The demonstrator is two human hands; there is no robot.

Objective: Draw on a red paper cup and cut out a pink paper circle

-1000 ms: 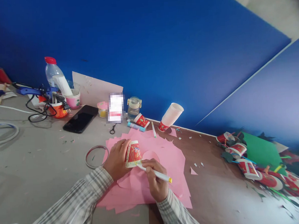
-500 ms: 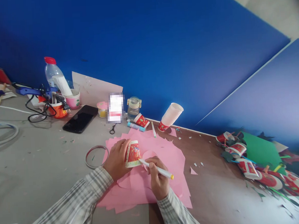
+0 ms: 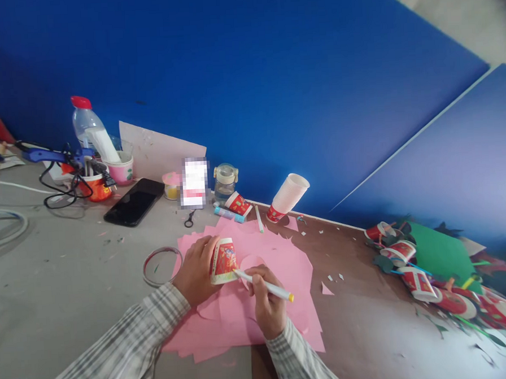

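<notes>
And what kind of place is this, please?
Probably a craft workspace, though whether home, school or workshop I cannot tell. Showing it: a white, yellow-ended marker pen held at a patterned red paper cup, spread pink paper sheets, and small white paper scraps on the brown tabletop.

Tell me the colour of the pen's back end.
The pen's back end is yellow, as the head view shows.

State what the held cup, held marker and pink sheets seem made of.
Held cup: probably paper, smooth, with red print and a pale rim. Held marker: likely smooth plastic; even white barrel, yellow end. Pink sheets: paper or thin card, apparently matte; jagged edges, no glare.
</notes>
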